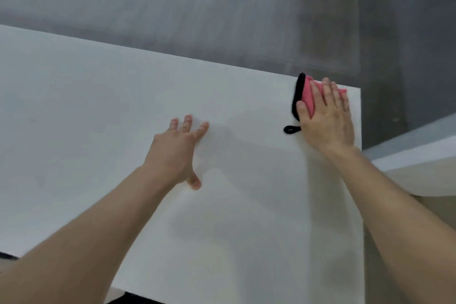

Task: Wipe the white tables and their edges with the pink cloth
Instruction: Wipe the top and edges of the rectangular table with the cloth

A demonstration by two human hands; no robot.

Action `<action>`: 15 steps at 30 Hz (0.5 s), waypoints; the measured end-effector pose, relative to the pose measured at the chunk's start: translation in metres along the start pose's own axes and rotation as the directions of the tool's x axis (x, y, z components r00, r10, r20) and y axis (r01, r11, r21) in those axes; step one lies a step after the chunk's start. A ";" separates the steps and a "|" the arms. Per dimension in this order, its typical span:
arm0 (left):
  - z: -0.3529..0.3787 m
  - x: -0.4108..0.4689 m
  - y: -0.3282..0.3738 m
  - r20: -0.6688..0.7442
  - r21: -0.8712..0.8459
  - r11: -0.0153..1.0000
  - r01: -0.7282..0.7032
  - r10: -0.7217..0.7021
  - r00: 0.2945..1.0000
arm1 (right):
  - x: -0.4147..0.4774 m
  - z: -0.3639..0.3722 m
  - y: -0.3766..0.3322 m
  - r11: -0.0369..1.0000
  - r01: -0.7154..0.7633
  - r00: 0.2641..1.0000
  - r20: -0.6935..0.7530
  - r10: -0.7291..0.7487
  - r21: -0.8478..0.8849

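A white table (86,118) fills most of the view. The pink cloth (308,96), edged in black with a small black loop, lies at the table's far right corner. My right hand (328,118) presses flat on the cloth with straight fingers and covers most of it. My left hand (179,150) rests on the bare tabletop near the middle, fingers spread and straight, holding nothing.
Grey floor (197,7) lies beyond the table's far edge. To the right, past the table's right edge, part of another white surface (419,155) shows. A dark gap (138,298) sits under the near edge.
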State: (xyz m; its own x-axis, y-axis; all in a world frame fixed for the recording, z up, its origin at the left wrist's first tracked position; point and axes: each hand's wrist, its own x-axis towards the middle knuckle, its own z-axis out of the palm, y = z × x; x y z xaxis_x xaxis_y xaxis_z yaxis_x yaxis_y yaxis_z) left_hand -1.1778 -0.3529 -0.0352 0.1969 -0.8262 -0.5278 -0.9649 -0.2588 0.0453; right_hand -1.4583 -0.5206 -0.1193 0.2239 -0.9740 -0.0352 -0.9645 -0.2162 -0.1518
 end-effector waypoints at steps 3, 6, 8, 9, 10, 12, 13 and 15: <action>0.000 0.003 -0.002 -0.003 0.015 1.000 -0.004 0.004 1.000 | 0.008 0.003 -0.028 0.987 -0.153 0.988 -0.011 0.153 -0.042; 0.001 0.004 -0.002 -0.002 0.022 1.000 -0.003 0.003 1.000 | 0.027 0.013 -0.105 1.000 0.011 1.000 0.019 -0.010 -0.025; 0.000 0.005 0.001 0.006 0.036 0.999 0.011 -0.011 1.000 | 0.035 0.017 -0.125 0.989 0.147 0.988 0.048 -0.146 -0.018; -0.002 0.005 0.002 0.017 0.055 0.998 0.011 -0.012 1.000 | 0.037 0.016 -0.118 0.980 0.201 0.978 0.058 -0.200 -0.010; -0.004 0.004 0.003 0.028 0.068 0.998 0.012 -0.014 1.000 | 0.035 0.013 -0.100 0.971 0.240 0.968 0.078 -0.239 0.002; -0.006 0.000 0.007 0.020 0.111 0.993 0.028 -0.030 0.999 | 0.025 0.006 -0.046 0.983 0.181 0.981 0.069 -0.180 -0.009; -0.007 -0.003 0.011 0.003 0.155 0.987 0.037 -0.038 0.999 | 0.017 0.002 -0.018 0.994 0.105 0.994 0.046 -0.104 -0.023; -0.010 -0.009 0.026 -0.039 0.258 0.966 0.027 -0.017 0.999 | -0.011 -0.005 0.019 1.000 -0.008 0.999 0.051 0.009 -0.026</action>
State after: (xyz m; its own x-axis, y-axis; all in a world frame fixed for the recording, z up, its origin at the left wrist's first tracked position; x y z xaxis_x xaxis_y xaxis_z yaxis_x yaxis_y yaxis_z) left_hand -1.2025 -0.3572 -0.0209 0.2202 -0.8407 -0.4948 -0.9715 -0.1433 -0.1888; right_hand -1.4796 -0.5145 -0.1165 0.2221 -0.9711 -0.0870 -0.9695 -0.2105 -0.1257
